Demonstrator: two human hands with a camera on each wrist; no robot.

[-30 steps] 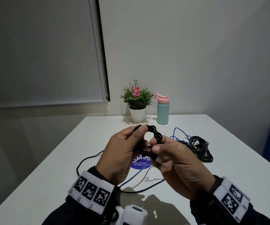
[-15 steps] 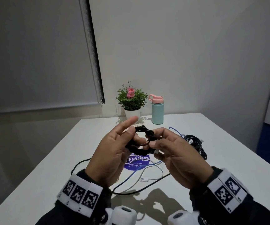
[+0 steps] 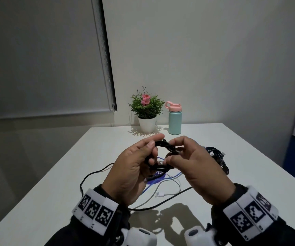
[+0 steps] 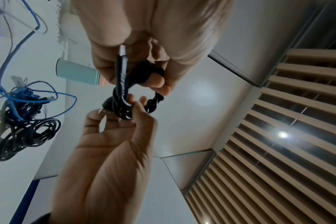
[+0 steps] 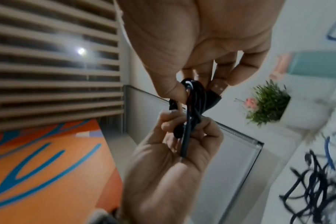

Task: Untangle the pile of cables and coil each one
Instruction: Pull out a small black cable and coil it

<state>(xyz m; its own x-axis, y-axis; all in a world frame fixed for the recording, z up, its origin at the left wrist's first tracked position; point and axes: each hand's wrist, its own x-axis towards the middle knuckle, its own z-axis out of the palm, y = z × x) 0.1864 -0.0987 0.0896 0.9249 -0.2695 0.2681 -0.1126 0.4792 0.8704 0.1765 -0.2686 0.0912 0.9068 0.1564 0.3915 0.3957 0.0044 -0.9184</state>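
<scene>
Both hands raised, facing; left hand [image 3: 132, 167] fingers curled, pinching; right hand [image 3: 199, 167] likewise.

Black twisted cable coil [image 3: 162, 157], glossy. Black loose cable pile [image 3: 217, 157] on white tabletop [image 3: 249, 157]. Thin blue cable [image 3: 171, 176] and white cable with white plug [image 3: 168, 190] beside it; long black cable [image 3: 93, 174] too. Round blue-purple sticker [image 3: 153, 180] with white lettering. Mint green bottle [image 3: 174, 122], pink cap. Green plant, pink flowers, white pot [image 3: 147, 123]. White wristbands [image 3: 97, 210] with black square marker patterns. Black sleeves [image 3: 83, 235].
</scene>
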